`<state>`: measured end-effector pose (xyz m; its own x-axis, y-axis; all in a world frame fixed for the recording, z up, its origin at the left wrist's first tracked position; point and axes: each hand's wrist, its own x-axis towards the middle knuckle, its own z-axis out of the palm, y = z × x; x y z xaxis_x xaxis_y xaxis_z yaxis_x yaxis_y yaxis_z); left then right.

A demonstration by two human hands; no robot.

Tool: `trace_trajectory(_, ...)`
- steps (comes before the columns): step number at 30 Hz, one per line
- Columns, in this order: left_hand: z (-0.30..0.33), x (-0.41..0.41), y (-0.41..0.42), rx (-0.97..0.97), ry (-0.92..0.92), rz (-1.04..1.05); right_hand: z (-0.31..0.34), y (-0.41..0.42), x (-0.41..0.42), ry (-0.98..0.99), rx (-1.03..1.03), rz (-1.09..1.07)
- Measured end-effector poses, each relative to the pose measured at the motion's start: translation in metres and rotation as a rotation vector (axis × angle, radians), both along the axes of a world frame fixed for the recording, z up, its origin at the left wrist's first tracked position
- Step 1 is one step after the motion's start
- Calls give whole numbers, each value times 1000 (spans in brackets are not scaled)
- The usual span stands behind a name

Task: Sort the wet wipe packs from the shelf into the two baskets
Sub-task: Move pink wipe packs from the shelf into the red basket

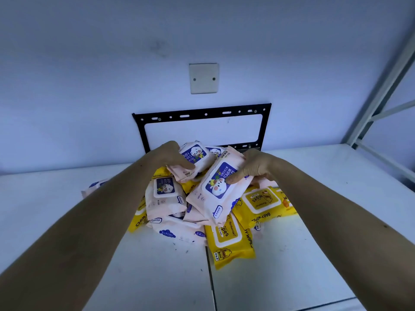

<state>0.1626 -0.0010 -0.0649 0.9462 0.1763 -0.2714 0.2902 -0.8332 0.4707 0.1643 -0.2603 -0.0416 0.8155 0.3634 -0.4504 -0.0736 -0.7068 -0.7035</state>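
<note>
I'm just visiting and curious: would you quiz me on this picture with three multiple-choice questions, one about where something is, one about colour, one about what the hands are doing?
1. Where does the pile of wipe packs lie?
A. in a basket
B. on the white shelf
C. on the floor

2. What colours are the packs?
A. green and red
B. all blue
C. pink and yellow

3. What is the right hand doing?
A. gripping a pink pack
B. hanging idle
C. pressing the wall plate

Answers:
1 B: the pile rests on the white shelf; no basket shows.
2 C: a yellow pack lies beside pink ones.
3 A: the right hand holds a pink pack; the left hand grips another pink pack.
</note>
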Motion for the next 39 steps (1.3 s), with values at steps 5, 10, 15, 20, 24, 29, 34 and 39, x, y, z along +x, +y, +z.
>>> trace_trajectory(5,-1,-6,2,-200,-44,103,-2,-1,-2,79,192,-103)
trace_trajectory(10,-3,-28,10,-363,-117,199,-10,3,-8,66,440,-341)
trace_trajectory(15,1,-69,19,-495,-274,396,-16,16,-16,118,661,-444)
trace_trajectory(20,5,-132,21,-694,-390,579,-14,35,-30,117,705,-276)
trace_trajectory(24,1,-201,20,-948,-484,685,-11,58,-53,180,770,-121)
trace_trajectory(29,-9,-312,24,-1076,-604,854,-14,112,-113,319,673,53)
trace_trajectory(34,-20,-444,37,-1063,-757,1085,-29,180,-213,508,573,449)
trace_trajectory(39,-42,-588,39,-1062,-866,1284,-52,240,-335,557,471,736)
